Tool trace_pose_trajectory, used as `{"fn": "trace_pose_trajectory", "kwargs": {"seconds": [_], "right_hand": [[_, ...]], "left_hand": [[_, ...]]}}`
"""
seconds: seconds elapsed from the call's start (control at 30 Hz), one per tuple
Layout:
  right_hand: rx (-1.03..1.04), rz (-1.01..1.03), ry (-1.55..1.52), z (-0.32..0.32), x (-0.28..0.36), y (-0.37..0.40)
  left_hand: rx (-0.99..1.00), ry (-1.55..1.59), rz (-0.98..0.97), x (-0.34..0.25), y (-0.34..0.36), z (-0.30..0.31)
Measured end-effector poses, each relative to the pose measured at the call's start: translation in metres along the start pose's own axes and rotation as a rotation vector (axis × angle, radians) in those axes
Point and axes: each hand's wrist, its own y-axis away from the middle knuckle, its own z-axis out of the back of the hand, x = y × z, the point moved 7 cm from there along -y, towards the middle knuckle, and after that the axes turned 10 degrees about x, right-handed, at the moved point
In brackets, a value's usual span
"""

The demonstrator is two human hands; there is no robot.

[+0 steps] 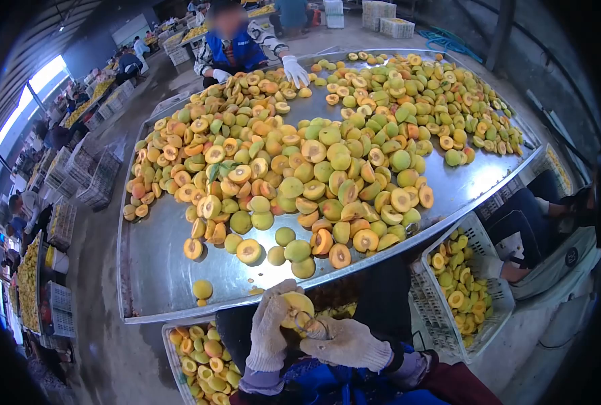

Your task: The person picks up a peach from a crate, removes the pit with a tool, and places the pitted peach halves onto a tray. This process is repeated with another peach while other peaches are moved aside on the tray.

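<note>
My left hand [269,332], in a pale knit glove, is closed around a yellow peach half [298,302] just off the table's near edge. My gloved right hand [351,344] meets it from the right, fingers closed on a small looped metal tool [318,329] against the fruit. The glove hides most of the tool. Beyond both hands, a metal-topped table [159,273] carries a broad heap of cut peaches [300,158], some with the stone side up. A few loose ones, such as a peach piece [203,289], lie near the front edge.
Below left of my hands stands a crate of peach halves [206,361]. Another white crate [496,297] of halves is at right, beside a seated person's gloved hand [493,266]. Across the table, a person in a blue vest [240,54] reaches into the heap. Stacked crates [88,169] line the left.
</note>
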Motion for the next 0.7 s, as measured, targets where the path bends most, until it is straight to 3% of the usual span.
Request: {"fn": "trace_pose_trajectory", "kwargs": {"seconds": [0.07, 0.2, 0.37, 0.7], "right_hand": [[0.009, -0.081, 0.026, 0.001, -0.004, 0.001], [0.002, -0.032, -0.033, 0.001, -0.005, 0.005], [-0.015, -0.057, 0.091, 0.000, -0.004, 0.007], [-0.195, 0.028, 0.325, 0.003, -0.003, 0.008]], "left_hand": [[0.080, 0.158, 0.047, 0.004, 0.003, -0.009], [0.112, 0.129, 0.006, -0.005, 0.007, -0.024], [0.069, -0.238, -0.091, -0.010, 0.012, -0.017], [-0.009, -0.233, -0.112, -0.009, 0.016, -0.024]]}}
